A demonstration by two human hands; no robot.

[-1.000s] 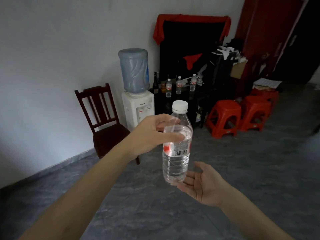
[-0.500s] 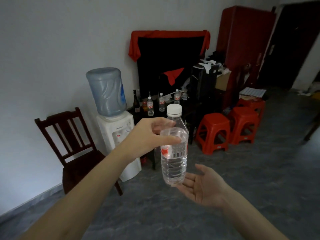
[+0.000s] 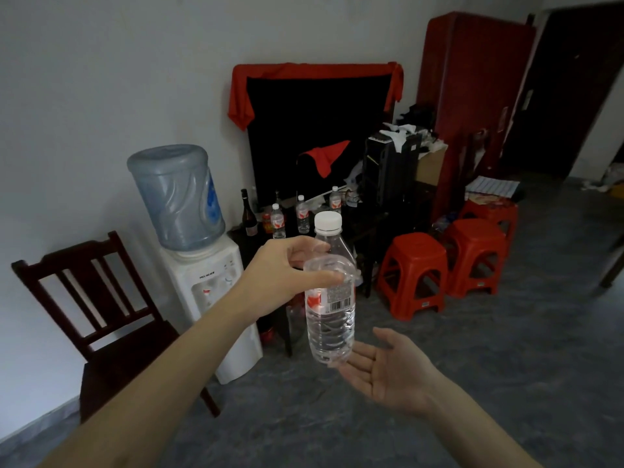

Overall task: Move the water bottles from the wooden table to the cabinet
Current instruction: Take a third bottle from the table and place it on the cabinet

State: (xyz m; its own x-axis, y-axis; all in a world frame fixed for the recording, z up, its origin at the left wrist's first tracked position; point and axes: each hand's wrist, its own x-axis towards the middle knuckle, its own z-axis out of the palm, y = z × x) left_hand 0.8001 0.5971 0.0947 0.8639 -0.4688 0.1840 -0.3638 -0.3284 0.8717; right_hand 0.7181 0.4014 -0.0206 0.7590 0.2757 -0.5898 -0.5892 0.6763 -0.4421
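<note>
My left hand grips a clear water bottle with a white cap and red label, held upright in front of me by its shoulder. Just under the bottle's base, my right hand lies open with its palm up. Farther off, a dark low cabinet against the wall carries three more water bottles and a dark glass bottle. A large black screen draped with red cloth stands on it.
A water dispenser with a blue jug stands left of the cabinet, and a dark wooden chair sits further left. Red plastic stools stand to the right, a tall red wardrobe behind them. Grey floor lies ahead.
The view has drawn closer to the cabinet and dispenser, which look larger and nearer. Both hands keep the same pose, left on the bottle, right open beneath it.
</note>
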